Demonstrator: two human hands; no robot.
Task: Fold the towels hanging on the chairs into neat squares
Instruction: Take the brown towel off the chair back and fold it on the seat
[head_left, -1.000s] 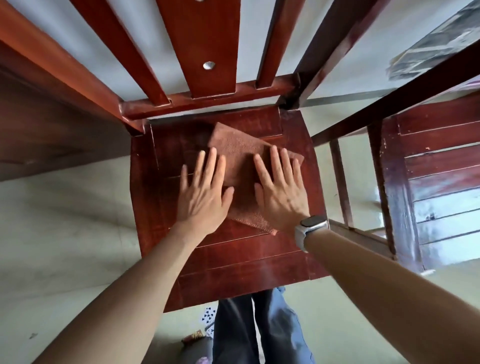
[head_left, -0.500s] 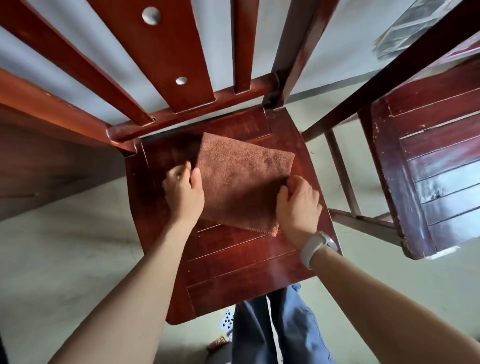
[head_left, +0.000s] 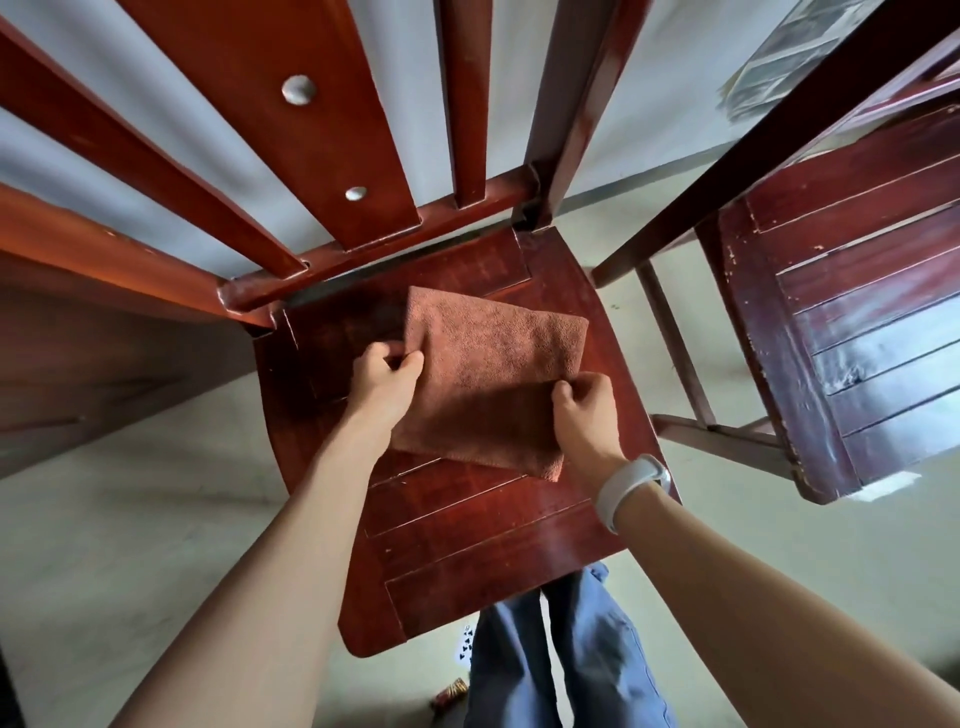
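Gripping the brown towel (head_left: 488, 384) at two opposite edges, your hands are both curled on the cloth. Your left hand (head_left: 384, 376) pinches the edge of the towel nearest the chair's left side, thumb against fingers. Your right hand (head_left: 584, 410) pinches the opposite edge, and a white wristband (head_left: 631, 486) sits on that wrist. The towel is folded into a rough rectangle and lies on the seat of the red wooden chair (head_left: 467, 535), close to the chair's backrest, a little turned against the seat boards. A second chair (head_left: 852, 332) of darker wood stands just beside the first chair, on its right. Below the seat's front edge you see blue trousers (head_left: 566, 660) over the floor.
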